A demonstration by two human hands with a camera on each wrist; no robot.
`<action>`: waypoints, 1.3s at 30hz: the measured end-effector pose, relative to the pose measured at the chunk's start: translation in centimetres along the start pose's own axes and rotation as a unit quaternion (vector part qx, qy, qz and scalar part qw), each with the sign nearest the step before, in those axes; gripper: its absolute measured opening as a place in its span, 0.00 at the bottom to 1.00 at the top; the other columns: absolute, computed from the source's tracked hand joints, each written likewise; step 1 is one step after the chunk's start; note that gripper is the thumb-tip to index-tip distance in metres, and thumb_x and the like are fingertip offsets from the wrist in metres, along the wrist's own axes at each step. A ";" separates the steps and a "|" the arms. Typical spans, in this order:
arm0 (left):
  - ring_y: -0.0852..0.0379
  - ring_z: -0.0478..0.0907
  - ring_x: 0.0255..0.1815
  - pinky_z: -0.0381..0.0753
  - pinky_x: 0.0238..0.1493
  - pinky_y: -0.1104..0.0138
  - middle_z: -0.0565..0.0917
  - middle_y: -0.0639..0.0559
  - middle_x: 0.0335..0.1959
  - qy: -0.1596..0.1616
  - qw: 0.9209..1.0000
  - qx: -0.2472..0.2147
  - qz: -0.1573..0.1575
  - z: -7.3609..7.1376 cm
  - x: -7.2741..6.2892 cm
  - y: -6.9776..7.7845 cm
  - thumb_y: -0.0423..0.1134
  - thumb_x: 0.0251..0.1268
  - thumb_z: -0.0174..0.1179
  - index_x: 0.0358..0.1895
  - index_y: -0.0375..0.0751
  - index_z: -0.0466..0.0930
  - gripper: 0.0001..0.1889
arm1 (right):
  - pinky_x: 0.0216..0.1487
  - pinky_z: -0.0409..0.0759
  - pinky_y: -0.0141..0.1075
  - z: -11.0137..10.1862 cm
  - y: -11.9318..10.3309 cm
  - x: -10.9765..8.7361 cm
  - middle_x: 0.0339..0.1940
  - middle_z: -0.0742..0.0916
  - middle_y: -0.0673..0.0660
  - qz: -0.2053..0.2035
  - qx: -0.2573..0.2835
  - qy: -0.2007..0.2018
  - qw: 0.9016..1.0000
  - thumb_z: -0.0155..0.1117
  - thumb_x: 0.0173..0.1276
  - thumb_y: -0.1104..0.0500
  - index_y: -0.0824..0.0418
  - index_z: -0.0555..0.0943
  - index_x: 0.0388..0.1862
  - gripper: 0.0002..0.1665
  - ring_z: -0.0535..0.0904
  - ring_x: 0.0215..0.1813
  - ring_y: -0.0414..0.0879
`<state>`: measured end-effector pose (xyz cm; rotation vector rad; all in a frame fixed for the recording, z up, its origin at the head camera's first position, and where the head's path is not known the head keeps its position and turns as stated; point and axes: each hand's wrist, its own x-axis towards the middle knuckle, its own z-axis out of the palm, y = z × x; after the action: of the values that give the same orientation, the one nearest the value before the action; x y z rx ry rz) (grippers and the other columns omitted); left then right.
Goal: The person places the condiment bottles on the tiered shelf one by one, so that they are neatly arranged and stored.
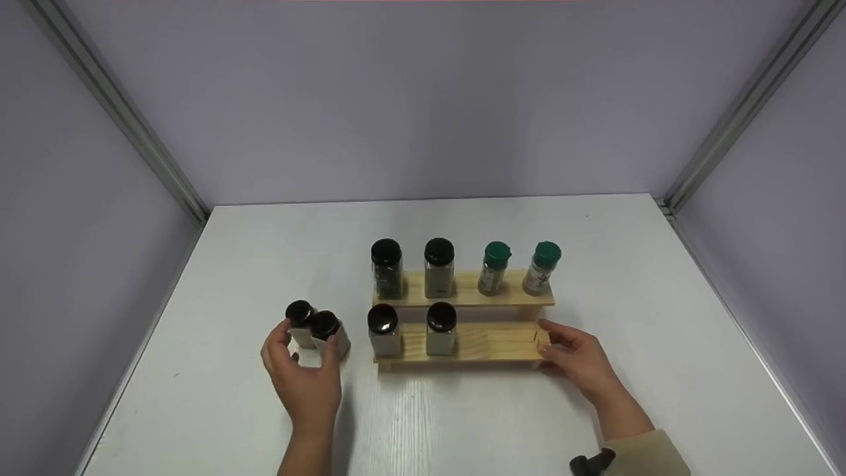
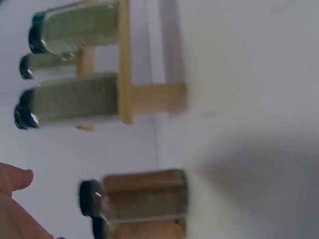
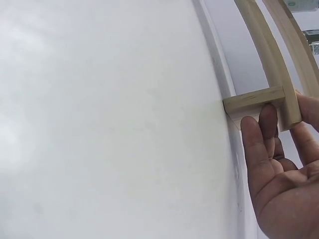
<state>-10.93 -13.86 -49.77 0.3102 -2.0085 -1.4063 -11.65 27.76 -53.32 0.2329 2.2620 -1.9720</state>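
Note:
My left hand (image 1: pixel 305 383) is spread around two black-capped spice jars on the table, the back jar (image 1: pixel 302 327) and the front jar (image 1: pixel 330 334). In the left wrist view the visible thumb (image 2: pixel 17 178) is apart from the blurred jar (image 2: pixel 144 196). With my right hand (image 1: pixel 581 357) I hold the right end of the lower shelf of a two-tier wooden spice rack (image 1: pixel 502 342). The right wrist view has fingers (image 3: pixel 256 149) beneath that shelf end, beside the wooden foot (image 3: pixel 254 97).
Two black-capped jars, one of them a dark-filled jar (image 1: pixel 388 270), and two green-capped jars, including a green-capped jar (image 1: pixel 494 268), stand on the upper shelf. On the lower shelf's left half are two more black-capped jars, one a pale-filled jar (image 1: pixel 441 330). Walls enclose the white table (image 1: pixel 198 396).

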 end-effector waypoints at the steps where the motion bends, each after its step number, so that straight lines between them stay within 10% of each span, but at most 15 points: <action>1: 0.36 0.69 0.70 0.72 0.63 0.38 0.70 0.33 0.67 -0.013 1.000 0.011 -0.015 -0.1 0.0 -0.5 0.24 0.62 0.74 0.71 0.29 0.68 0.35 | 0.46 0.89 0.42 0.0 0.0 0.0 0.56 0.83 0.66 0.001 0.001 0.002 1.000 0.70 0.72 0.71 0.71 0.73 0.76 0.34 0.86 0.46 0.44; 15: 0.32 0.77 0.63 0.72 0.67 0.43 0.77 0.32 0.59 -0.084 0.989 0.078 -0.092 0.7 0.7 -3.3 0.29 0.58 0.77 0.64 0.29 0.76 0.31 | 0.46 0.89 0.41 0.1 -0.1 0.1 0.57 0.83 0.67 0.009 0.000 0.008 1.000 0.70 0.72 0.70 0.71 0.73 0.76 0.34 0.85 0.48 0.45; 30: 0.39 0.80 0.52 0.77 0.55 0.47 0.81 0.36 0.49 -0.118 0.981 0.129 -0.081 -0.3 -0.2 -2.7 0.35 0.54 0.78 0.58 0.28 0.82 0.27 | 0.46 0.89 0.41 0.0 -0.2 -0.1 0.56 0.83 0.66 -0.002 -0.007 0.008 1.000 0.71 0.72 0.70 0.71 0.73 0.75 0.34 0.85 0.47 0.45; 39: 0.31 0.70 0.73 0.70 0.69 0.34 0.73 0.29 0.72 -0.213 0.972 0.064 -0.076 -1.1 0.0 -3.3 0.25 0.55 0.73 0.77 0.31 0.65 0.43 | 0.47 0.88 0.39 0.0 0.1 0.2 0.60 0.83 0.67 0.004 -0.030 0.024 0.999 0.70 0.72 0.69 0.67 0.76 0.75 0.33 0.84 0.50 0.47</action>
<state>-10.77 -15.99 -52.52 0.2351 -2.4757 -1.5415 -11.80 27.79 -53.44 0.2853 2.3418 -1.9108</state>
